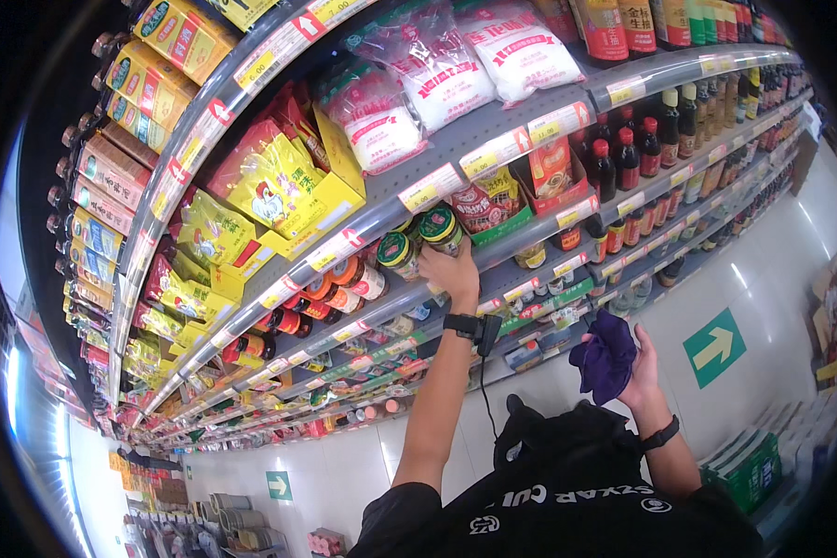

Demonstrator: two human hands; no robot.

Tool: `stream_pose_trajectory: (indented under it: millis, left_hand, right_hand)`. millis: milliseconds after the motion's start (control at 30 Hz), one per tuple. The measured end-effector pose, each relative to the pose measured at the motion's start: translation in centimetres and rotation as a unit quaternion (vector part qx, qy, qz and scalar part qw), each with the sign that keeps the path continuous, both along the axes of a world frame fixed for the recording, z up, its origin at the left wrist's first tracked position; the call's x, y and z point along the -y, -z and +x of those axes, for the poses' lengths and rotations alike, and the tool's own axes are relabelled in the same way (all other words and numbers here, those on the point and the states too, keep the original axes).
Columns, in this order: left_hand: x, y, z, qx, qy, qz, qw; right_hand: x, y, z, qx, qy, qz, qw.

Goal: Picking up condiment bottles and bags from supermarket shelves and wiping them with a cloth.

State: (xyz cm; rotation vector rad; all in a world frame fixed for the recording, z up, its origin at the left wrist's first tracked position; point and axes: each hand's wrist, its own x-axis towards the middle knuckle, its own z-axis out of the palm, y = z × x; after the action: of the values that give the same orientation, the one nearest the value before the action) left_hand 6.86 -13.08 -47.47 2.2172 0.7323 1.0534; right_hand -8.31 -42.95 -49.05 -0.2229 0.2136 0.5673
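Note:
My left hand (450, 273) reaches into a supermarket shelf, its fingers around a glass jar with a green lid (439, 227). A second green-lidded jar (395, 252) stands just left of that hand, and part of another lid shows behind the two. Further left along the same shelf are jars with orange lids (349, 270). In front of my body, away from the shelf, my right hand (643, 373) holds a bunched purple cloth (605, 356). The cloth covers part of the fingers.
A clear price-label rail (425, 192) runs along the shelf edge above my left hand. Barbecue-seasoning packets in a green carton (492, 209) stand right of it. Sauce bottles (628, 157) line the shelf further right. A dark cable (487, 397) hangs from the left wrist device (471, 326).

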Motion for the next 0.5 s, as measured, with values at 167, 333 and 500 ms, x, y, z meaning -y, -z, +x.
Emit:
stream_pose_trajectory:
  millis: [167, 333, 500]
  left_hand:
    - [0.2, -0.9, -0.7, 0.028, 0.071, -0.090, 0.993]
    - [-0.1, -0.4, -1.8, 0.119, 0.109, -0.075, 0.984]
    - [0.5, -2.2, -4.2, 0.185, 0.224, -0.132, 0.948]
  right_hand:
    - [-0.2, -0.5, -0.7, 0.000, -0.006, 0.003, 1.000]
    - [-0.3, 0.0, -1.4, 0.007, -0.007, -0.028, 1.000]
    - [-0.3, 0.3, -2.0, 0.019, -0.001, -0.027, 0.999]
